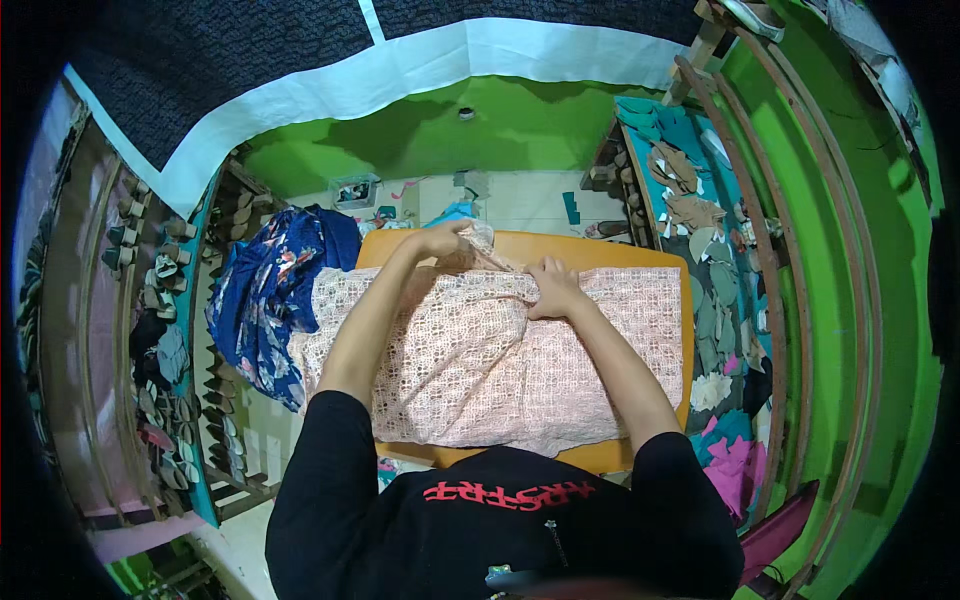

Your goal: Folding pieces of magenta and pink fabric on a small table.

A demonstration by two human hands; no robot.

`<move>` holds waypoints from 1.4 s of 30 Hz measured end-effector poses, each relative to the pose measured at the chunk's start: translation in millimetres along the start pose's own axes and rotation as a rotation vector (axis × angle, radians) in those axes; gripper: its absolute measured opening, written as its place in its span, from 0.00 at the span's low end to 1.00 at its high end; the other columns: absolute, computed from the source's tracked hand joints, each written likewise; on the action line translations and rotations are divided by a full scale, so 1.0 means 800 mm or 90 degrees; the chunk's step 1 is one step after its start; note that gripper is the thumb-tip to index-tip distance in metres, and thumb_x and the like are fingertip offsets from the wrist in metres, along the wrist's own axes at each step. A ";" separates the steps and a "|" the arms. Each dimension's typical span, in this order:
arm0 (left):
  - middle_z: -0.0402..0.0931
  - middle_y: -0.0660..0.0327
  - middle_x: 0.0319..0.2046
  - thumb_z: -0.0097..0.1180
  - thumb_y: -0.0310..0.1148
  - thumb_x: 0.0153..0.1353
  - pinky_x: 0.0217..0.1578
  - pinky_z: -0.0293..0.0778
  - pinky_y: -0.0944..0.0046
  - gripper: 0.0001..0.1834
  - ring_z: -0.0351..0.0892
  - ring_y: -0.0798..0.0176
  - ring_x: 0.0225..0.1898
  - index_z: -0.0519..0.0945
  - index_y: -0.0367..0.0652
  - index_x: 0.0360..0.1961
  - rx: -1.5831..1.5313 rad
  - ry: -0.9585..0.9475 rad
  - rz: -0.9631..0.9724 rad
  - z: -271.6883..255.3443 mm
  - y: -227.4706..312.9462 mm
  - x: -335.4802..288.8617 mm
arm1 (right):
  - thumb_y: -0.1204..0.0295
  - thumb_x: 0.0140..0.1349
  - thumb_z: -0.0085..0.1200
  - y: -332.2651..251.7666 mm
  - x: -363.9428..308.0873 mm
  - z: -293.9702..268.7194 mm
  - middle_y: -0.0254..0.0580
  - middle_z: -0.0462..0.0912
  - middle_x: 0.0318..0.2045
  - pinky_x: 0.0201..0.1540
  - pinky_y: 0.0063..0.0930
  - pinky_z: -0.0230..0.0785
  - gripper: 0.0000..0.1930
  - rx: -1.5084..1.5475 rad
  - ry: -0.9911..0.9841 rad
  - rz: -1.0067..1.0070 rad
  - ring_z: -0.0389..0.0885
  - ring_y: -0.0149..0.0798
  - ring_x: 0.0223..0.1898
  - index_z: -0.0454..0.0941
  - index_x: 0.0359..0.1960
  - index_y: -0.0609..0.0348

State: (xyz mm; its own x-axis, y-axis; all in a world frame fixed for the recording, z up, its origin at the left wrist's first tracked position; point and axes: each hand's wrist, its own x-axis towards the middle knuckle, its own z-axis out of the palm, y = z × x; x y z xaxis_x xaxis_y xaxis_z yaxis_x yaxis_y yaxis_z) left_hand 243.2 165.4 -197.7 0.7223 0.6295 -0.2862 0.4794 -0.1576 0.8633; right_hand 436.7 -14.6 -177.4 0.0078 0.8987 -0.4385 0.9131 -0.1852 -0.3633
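A pale pink lace cloth (570, 370) lies across an orange-yellow table (605, 250), creased and partly folded back at its far edge. My left hand (440, 241) grips a bunched part of that far edge, left of the middle, and lifts it a little. To its right, my right hand (553, 288) holds the cloth at the fold, with the thumb on the near side and the fingers over the far side. Between the hands, a strip of the cloth runs slanting. My left forearm covers some of its left part.
Blue floral fabric (280, 275) hangs at the table's left end. Racks with shoes (165, 270) stand on the left. At right, a bench (660, 190) carries scattered material pieces beside wooden rails (790, 250). A clear plastic box (353, 191) sits on the tiled floor by the green wall.
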 end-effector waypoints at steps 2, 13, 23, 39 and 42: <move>0.69 0.63 0.32 0.55 0.29 0.47 0.41 0.64 0.65 0.16 0.68 0.66 0.39 0.70 0.40 0.39 -0.050 -0.041 0.049 -0.005 0.018 -0.014 | 0.62 0.27 0.64 0.004 -0.001 0.010 0.48 0.62 0.53 0.54 0.58 0.49 0.44 0.013 0.049 -0.031 0.57 0.50 0.58 0.60 0.54 0.54; 0.75 0.60 0.32 0.55 0.19 0.39 0.33 0.69 0.67 0.26 0.71 0.69 0.30 0.69 0.39 0.45 -0.087 0.119 0.159 -0.001 0.086 -0.087 | 0.77 0.33 0.60 -0.026 -0.019 -0.027 0.51 0.65 0.44 0.50 0.42 0.60 0.36 -0.003 0.119 -0.215 0.64 0.51 0.51 0.61 0.52 0.58; 0.74 0.58 0.21 0.58 0.50 0.50 0.26 0.65 0.62 0.23 0.66 0.66 0.22 0.77 0.37 0.29 0.117 -0.221 0.001 0.011 0.037 -0.096 | 0.55 0.30 0.61 -0.033 -0.033 -0.028 0.51 0.75 0.41 0.51 0.37 0.62 0.31 0.187 -0.035 -0.248 0.71 0.50 0.46 0.75 0.41 0.58; 0.54 0.43 0.59 0.61 0.54 0.42 0.60 0.50 0.61 0.47 0.49 0.55 0.63 0.62 0.33 0.57 0.172 -0.387 -0.242 -0.001 0.028 -0.070 | 0.64 0.45 0.57 -0.024 0.027 0.028 0.42 0.73 0.34 0.36 0.42 0.62 0.16 -0.060 0.316 -0.161 0.73 0.44 0.39 0.74 0.38 0.50; 0.69 0.49 0.48 0.68 0.50 0.34 0.49 0.63 0.65 0.43 0.68 0.58 0.49 0.70 0.30 0.49 0.092 -0.266 -0.188 -0.025 0.037 -0.081 | 0.68 0.50 0.52 -0.010 0.034 0.041 0.45 0.74 0.35 0.39 0.41 0.63 0.14 -0.041 0.320 -0.176 0.73 0.47 0.39 0.71 0.39 0.55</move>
State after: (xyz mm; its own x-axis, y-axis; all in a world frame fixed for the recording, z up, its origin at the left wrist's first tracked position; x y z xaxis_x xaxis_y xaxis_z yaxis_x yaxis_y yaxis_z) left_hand 200.4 135.1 -145.5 0.6690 0.3111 -0.6750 0.7349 -0.1413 0.6633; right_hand 416.0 -1.8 -213.0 -0.0564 0.9917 0.1153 0.9313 0.0939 -0.3519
